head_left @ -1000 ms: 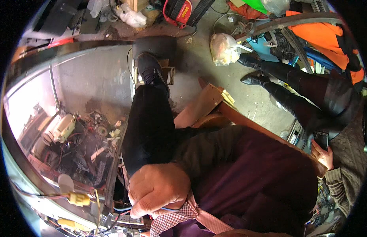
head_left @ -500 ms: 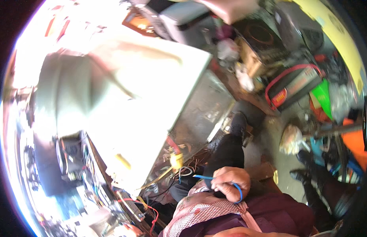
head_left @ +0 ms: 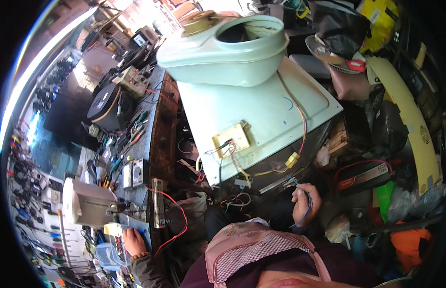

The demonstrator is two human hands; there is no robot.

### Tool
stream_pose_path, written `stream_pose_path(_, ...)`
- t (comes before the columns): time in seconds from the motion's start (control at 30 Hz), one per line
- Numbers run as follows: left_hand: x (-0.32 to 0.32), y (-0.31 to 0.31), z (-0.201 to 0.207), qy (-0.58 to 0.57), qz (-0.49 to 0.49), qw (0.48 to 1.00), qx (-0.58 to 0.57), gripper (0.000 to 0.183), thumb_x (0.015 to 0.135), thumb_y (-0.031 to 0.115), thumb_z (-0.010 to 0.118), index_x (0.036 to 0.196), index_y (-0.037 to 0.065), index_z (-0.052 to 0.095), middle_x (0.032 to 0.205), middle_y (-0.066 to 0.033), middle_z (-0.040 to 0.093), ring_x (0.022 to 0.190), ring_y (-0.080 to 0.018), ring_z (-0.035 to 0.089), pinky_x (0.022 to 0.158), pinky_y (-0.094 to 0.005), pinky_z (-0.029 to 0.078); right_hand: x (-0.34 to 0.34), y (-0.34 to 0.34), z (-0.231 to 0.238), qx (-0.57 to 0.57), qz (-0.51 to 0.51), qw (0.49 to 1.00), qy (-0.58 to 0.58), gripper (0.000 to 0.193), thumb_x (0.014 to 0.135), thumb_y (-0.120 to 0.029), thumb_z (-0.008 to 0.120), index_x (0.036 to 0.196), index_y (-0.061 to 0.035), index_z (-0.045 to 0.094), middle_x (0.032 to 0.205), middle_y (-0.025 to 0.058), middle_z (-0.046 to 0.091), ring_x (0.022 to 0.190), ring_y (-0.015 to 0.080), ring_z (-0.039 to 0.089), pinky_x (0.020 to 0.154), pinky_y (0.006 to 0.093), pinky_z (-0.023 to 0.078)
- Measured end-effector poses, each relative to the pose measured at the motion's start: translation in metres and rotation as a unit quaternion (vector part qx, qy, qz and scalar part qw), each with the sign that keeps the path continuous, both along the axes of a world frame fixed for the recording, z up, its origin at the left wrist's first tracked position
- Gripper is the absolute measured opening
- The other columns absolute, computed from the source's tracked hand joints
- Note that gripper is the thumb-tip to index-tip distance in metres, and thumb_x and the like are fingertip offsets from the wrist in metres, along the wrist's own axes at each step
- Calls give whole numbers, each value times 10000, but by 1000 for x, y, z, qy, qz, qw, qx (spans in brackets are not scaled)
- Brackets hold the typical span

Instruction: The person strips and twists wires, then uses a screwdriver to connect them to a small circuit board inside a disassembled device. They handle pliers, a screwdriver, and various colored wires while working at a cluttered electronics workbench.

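My right hand [head_left: 308, 203], in front of my lap, is closed around a thin blue wire [head_left: 310, 201]. The wire loops past the fingers, with one end upward and the other hanging below. At the bench's near end, my left hand [head_left: 134, 242] looks curled beside a clear plastic box [head_left: 107, 254]. A small blue piece [head_left: 140, 231] shows at its fingertips; what those fingers hold cannot be made out. Ahead stands a white panel [head_left: 261, 115] bearing a cream plastic cover [head_left: 230, 140] with wires. A yellow connector [head_left: 292, 160] hangs on a cable at the panel's near edge.
A pale green metal housing [head_left: 227, 62] with a round opening rests on the panel. The left bench holds a multimeter [head_left: 135, 174], a white rounded appliance [head_left: 88, 201] and tools. A red wire [head_left: 184, 216] loops off its edge. At right lie a bag [head_left: 362, 176] and a yellow panel [head_left: 415, 125].
The view has swung up and left, bringing the bench and green housing into clear sight. My left hand has moved up beside the clear box. My right hand still grips the blue wire.
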State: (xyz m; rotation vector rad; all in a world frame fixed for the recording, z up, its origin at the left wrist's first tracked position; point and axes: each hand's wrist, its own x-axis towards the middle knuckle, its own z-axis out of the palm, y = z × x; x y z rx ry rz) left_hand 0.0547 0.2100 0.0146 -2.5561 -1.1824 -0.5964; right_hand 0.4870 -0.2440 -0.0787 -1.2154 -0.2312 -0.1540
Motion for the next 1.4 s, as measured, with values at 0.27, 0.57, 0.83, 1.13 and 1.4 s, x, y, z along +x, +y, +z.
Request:
stream_pose_path(0.27, -2, -40, 23, -6, 56, 991, 120, 333, 902, 107, 689, 1232, 60, 700, 1181, -188, 675, 1062, -413, 628, 917, -511, 520, 3, -4, -15, -125, -38, 991, 20, 174, 1046, -71, 583, 1140, -8, 715, 854, 15, 648, 722, 68, 536, 663, 231, 451)
stream_pose_path(0.57, -55, -64, 34, -34, 186, 980, 67, 635, 856, 249, 803, 1430, 112, 568, 1308, -128, 645, 1151, -371, 620, 952, -521, 476, 10, -11, -18, -179, -2, 984, -20, 242, 1091, -160, 594, 1216, 16, 705, 871, 18, 658, 723, 94, 536, 669, 255, 447)
stream_pose_path(0.83, -81, -84, 43, -113, 164, 971, 131, 529, 825, 242, 857, 1293, 92, 664, 1298, -145, 652, 1127, -370, 620, 957, -504, 474, 21, -18, -29, -211, 6, 977, -35, 225, 1087, -122, 603, 1228, 19, 706, 877, 12, 677, 719, 59, 531, 662, 214, 433)
stream_pose_path(1.13, -105, -106, 48, -133, 103, 983, 72, 209, 803, 111, 843, 920, 101, 671, 910, -70, 648, 905, -336, 612, 786, -464, 469, 19, -13, -27, -233, 18, 972, -38, 230, 1091, -153, 611, 1235, -1, 706, 884, -2, 681, 722, 55, 534, 666, 206, 421)
stream_pose_path(1.4, -141, -129, 96, -198, 175, 963, 52, 214, 842, 78, 837, 1011, 50, 709, 928, -91, 686, 901, -307, 638, 824, -410, 507, 34, -25, -40, -262, 28, 963, -51, 226, 1100, -144, 607, 1232, 6, 713, 914, 5, 673, 748, 68, 549, 688, 219, 449)
